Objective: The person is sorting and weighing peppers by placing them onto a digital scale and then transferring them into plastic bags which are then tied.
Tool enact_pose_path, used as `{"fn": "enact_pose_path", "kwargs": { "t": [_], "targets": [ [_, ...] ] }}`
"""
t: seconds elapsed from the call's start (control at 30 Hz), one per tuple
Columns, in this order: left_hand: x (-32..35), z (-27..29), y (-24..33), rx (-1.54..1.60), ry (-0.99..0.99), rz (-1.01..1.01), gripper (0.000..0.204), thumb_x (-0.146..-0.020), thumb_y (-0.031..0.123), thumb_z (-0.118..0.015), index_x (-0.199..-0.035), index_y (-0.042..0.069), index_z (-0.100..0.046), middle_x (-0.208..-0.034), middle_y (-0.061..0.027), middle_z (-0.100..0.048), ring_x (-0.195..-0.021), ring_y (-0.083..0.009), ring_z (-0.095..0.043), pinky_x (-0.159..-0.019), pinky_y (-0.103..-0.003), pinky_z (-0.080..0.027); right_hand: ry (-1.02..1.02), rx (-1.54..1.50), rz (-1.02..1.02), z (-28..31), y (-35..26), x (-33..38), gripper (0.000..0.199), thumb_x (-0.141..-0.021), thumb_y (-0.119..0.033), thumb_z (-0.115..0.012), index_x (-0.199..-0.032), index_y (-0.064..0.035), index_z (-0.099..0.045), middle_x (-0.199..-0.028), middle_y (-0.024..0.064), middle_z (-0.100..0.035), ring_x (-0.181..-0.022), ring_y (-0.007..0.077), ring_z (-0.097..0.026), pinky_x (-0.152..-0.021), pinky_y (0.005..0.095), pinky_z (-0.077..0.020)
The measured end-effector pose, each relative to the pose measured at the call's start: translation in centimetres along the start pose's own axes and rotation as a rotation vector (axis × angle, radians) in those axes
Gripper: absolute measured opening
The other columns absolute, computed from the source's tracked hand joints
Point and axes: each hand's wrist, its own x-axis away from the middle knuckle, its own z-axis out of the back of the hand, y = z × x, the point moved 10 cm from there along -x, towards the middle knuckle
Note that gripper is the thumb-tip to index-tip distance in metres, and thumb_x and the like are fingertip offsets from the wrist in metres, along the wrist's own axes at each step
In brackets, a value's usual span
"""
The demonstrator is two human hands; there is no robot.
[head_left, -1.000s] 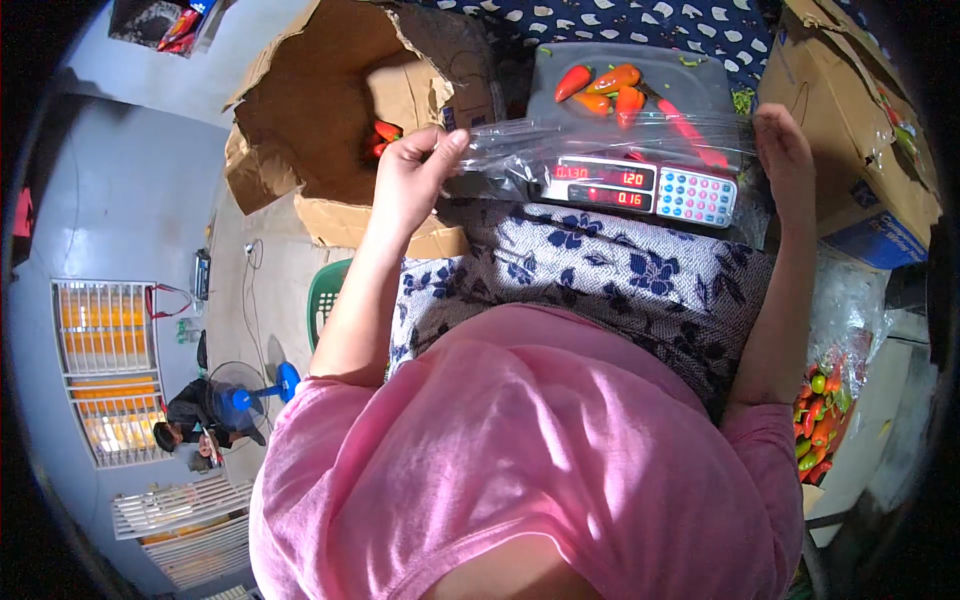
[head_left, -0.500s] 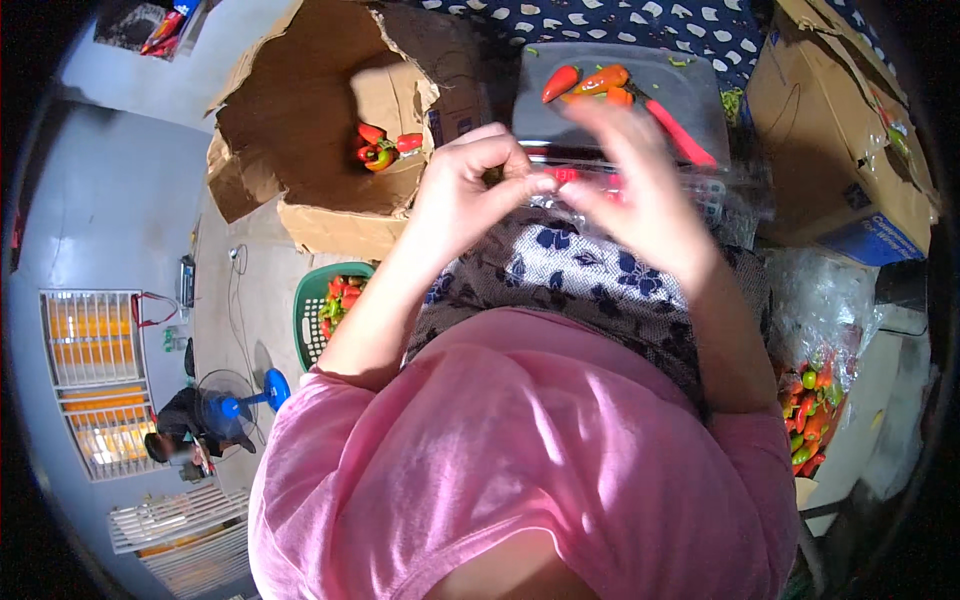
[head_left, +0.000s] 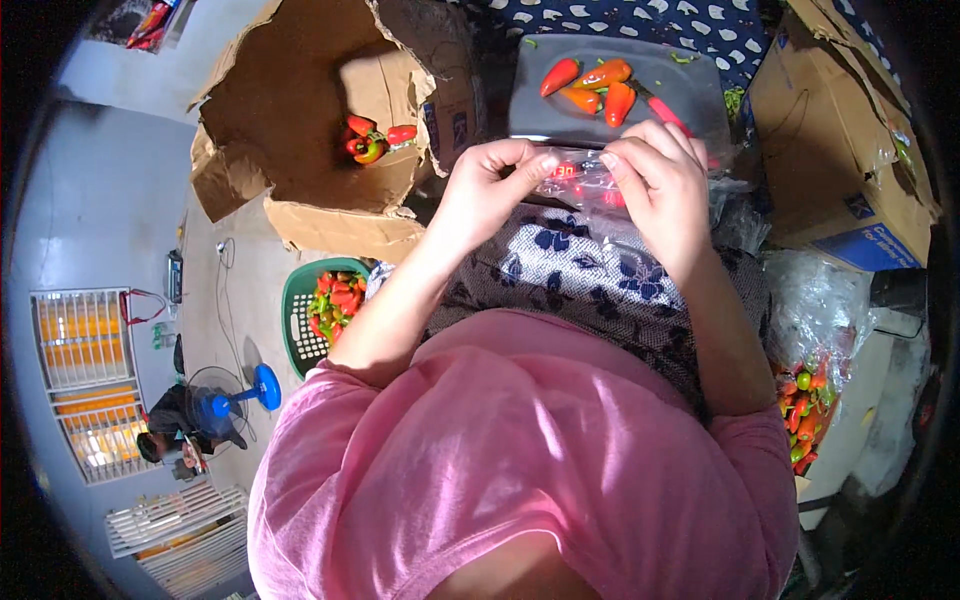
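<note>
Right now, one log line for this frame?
left hand: pinching clear plastic bag | right hand: pinching same bag | behind: grey scale tray with red and orange peppers | left: open cardboard box

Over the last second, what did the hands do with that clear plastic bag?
The left hand and right hand, spread wide a second ago with the plastic bag stretched flat, have come together at the middle, bunching the bag between their fingertips in front of the scale. The peppers on the grey tray, the cardboard box and the green basket stayed put.

Scale (head_left: 585, 172) display behind fingers (head_left: 530, 170)
</note>
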Motion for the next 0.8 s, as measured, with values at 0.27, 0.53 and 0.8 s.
{"fn": "enact_pose_path", "kwargs": {
  "t": [0.27,0.53,0.8],
  "targets": [
    [-0.1,-0.5,-0.5,0.160,0.019,0.036,0.014,-0.089,0.016,-0.062,-0.092,0.003,-0.062,-0.075,0.0060,-0.057,-0.063,-0.0009,-0.043,-0.057,-0.018,-0.035,-0.081,-0.575,-0.422,-2.4,3.9,1.8,0.019,-0.093,-0.015,-0.054,-0.083,0.0014,-0.055,-0.063,0.0114,-0.053,-0.056,0.0103,-0.045,-0.055,0.0257,-0.0409],
    [-0.3,0.3,-1.3,0.068,0.140,0.053,0.015,-0.088,0.015,-0.063,-0.083,0.001,-0.062,-0.072,0.0029,-0.060,-0.067,-0.0017,-0.050,-0.060,-0.019,-0.041,0.217,0.033,-0.085,2.6,-0.6,0.5,0.017,-0.077,-0.021,-0.069,-0.077,-0.0084,-0.058,-0.082,0.0041,-0.057,-0.080,0.0227,-0.056,-0.068,0.0365,-0.0403],
    [0.7,-2.2,-0.4,-0.059,0.064,-0.100,0.028,-0.074,0.006,-0.071,-0.064,0.007,-0.045,-0.060,0.0072,-0.042,-0.061,-0.0022,-0.038,-0.055,-0.020,-0.033,-0.356,-0.863,-0.556,-7.9,1.9,4.5,0.022,-0.082,-0.021,-0.068,-0.090,-0.0016,-0.062,-0.076,0.0037,-0.062,-0.069,0.0099,-0.056,-0.064,0.0247,-0.0436]
  ]
}}
